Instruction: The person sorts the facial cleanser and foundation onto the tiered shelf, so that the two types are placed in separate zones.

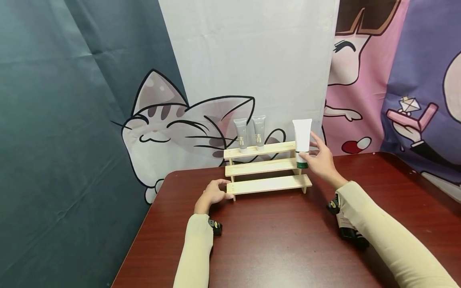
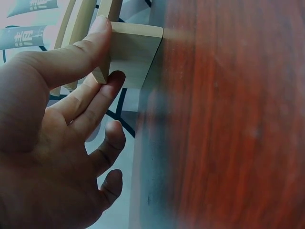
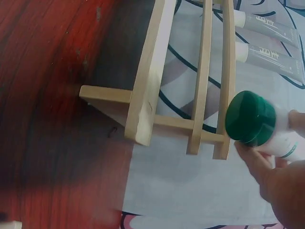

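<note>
Right hand point(image 1: 321, 160) grasps white plastic tube with green cap point(image 1: 301, 140), cap down, upright at right end of top step of pale wooden three-step rack point(image 1: 268, 184); fingers curled round lower part of tube. Left hand point(image 1: 213, 193) rests at left end of bottom step, thumb point(image 2: 76, 55) pressing on its corner, other fingers relaxed, gripping nothing. Two grey tubes point(image 1: 249, 134) stand side by side on top step, left of white tube. Rack stands on dark red wooden table point(image 1: 288, 240).

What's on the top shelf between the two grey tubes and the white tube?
Nothing: in the head view, the top shelf is bare between the grey tubes and the white tube the right hand holds.
</note>
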`<move>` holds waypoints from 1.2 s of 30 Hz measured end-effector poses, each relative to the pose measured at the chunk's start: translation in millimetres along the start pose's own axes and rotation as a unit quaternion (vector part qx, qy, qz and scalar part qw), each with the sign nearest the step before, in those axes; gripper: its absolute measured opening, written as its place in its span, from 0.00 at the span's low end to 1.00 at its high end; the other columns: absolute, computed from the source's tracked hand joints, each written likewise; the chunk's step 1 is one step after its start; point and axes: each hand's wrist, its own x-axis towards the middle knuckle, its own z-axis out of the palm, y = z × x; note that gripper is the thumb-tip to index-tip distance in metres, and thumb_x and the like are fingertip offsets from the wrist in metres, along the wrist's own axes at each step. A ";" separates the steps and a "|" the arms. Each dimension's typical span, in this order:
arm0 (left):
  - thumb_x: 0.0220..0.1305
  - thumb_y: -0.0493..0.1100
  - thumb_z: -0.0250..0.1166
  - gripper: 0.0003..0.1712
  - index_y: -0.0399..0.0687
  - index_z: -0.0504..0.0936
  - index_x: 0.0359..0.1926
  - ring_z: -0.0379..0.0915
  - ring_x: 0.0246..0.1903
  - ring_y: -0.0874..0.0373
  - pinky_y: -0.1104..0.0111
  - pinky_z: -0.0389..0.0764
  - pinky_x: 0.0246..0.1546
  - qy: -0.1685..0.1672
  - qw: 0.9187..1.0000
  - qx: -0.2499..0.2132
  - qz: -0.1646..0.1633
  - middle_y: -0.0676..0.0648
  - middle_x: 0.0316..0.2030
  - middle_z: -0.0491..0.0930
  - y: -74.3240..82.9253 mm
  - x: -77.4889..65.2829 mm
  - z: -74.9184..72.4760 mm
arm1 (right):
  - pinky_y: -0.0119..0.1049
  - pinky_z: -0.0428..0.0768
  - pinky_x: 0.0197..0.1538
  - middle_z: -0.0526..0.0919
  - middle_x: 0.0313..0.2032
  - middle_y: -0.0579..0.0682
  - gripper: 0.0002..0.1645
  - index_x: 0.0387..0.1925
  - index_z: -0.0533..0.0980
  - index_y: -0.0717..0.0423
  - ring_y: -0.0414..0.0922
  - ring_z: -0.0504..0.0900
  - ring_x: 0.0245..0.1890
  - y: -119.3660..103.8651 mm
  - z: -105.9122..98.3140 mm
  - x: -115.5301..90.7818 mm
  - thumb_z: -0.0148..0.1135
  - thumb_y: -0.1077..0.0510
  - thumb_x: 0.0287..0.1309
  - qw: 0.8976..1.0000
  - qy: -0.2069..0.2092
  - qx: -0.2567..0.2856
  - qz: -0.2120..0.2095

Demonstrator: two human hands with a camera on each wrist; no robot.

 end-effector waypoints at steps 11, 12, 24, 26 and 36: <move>0.49 0.50 0.78 0.30 0.58 0.83 0.56 0.69 0.62 0.45 0.41 0.61 0.63 0.002 1.000 -0.006 0.001 0.47 0.59 0.78 -1.4 -0.7 1.0 | 0.18 0.75 0.39 0.73 0.60 0.68 0.51 0.78 0.53 0.47 0.63 0.80 0.50 -0.3 18.0 6.2 0.67 0.67 0.59 1.000 0.014 0.018 -0.018; 0.49 0.50 0.78 0.30 0.58 0.83 0.56 0.69 0.62 0.46 0.41 0.61 0.63 0.002 1.000 -0.005 0.001 0.47 0.59 0.78 -1.4 -0.7 1.1 | 0.18 0.75 0.39 0.73 0.60 0.68 0.51 0.78 0.53 0.47 0.62 0.80 0.50 -0.5 19.3 7.3 0.67 0.67 0.59 0.999 0.014 0.024 -0.019; 0.49 0.49 0.78 0.30 0.58 0.83 0.56 0.69 0.62 0.46 0.40 0.60 0.63 0.004 1.000 -0.006 -0.001 0.47 0.58 0.78 -1.5 -2.0 0.2 | 0.23 0.77 0.43 0.71 0.61 0.67 0.51 0.78 0.53 0.47 0.62 0.79 0.53 -10.0 33.2 24.1 0.66 0.69 0.59 0.998 0.020 0.058 -0.014; 0.49 0.49 0.79 0.30 0.57 0.83 0.55 0.70 0.61 0.46 0.42 0.61 0.62 0.005 1.000 -0.008 -0.002 0.47 0.57 0.79 -1.5 -2.3 0.1 | 0.25 0.78 0.44 0.72 0.60 0.66 0.51 0.77 0.54 0.47 0.62 0.79 0.53 -11.9 35.7 27.3 0.67 0.71 0.58 0.998 0.024 0.056 -0.019; 0.48 0.49 0.79 0.30 0.56 0.83 0.55 0.71 0.59 0.47 0.46 0.65 0.61 0.008 1.000 -0.008 -0.004 0.48 0.55 0.80 0.5 -0.7 3.0 | 0.50 0.80 0.52 0.73 0.60 0.65 0.52 0.77 0.55 0.47 0.61 0.80 0.53 -9.8 45.8 40.4 0.68 0.71 0.56 0.998 0.039 0.040 -0.018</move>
